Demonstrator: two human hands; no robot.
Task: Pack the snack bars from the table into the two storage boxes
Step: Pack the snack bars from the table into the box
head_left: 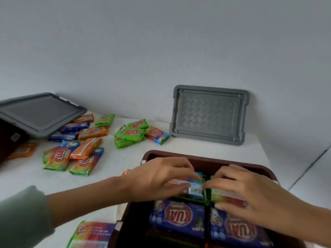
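— White bench (116, 158) is carrying what?
— Brown box (206, 159) is sitting at five o'clock. Inside it, left hand (161, 178) is gripping a barcode bar (196, 190), and right hand (250, 199) is pinching a green bar (220, 196). Loose bars (86, 149) are lying at ten o'clock.

Open table (123, 154) lies between loose snack bars (84, 151) and box (206, 159) (crowded inside).

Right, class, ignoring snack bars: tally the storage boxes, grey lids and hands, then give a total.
Storage boxes: 2, near box, left box
Grey lids: 2, leaning lid, left lid
Hands: 2, left hand, right hand
Total: 6
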